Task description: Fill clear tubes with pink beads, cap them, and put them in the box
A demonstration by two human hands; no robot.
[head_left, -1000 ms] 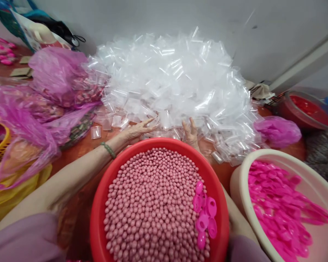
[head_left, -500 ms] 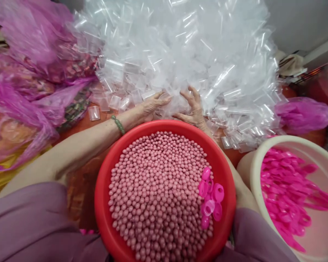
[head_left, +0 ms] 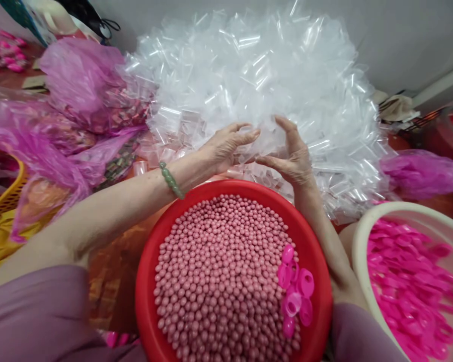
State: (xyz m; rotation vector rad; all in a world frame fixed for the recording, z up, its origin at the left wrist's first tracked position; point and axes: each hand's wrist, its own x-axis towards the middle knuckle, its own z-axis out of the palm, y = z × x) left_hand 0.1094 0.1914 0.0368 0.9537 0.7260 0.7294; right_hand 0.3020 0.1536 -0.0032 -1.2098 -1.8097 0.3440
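Note:
Beyond the red basin's rim, my left hand [head_left: 226, 146] and my right hand [head_left: 292, 153] face each other over a heap of clear plastic pieces [head_left: 219, 75]. Both sets of fingers are apart and curved, with the right thumb reaching toward the left hand. Clear pieces show in the gap between them; against the heap I cannot tell whether any are lifted. A green bead bracelet [head_left: 170, 180] circles my left wrist. Closest to me, the red basin [head_left: 147, 266] contains many small pink balls [head_left: 226, 271]. Several bright pink plastic parts [head_left: 294, 299] lie on the balls at the right.
To the right stands a cream bucket [head_left: 360, 251] with bright pink plastic parts [head_left: 407, 281]. A purple bag [head_left: 423, 173] lies behind it. At left are translucent purple bags [head_left: 79, 75] and a yellow basket [head_left: 17, 186]. A grey wall [head_left: 400, 40] rises behind the heap.
My hands have come up and nearer to me, with the right hand shifting rightward. The view has tilted up, showing more wall and the items at the far left.

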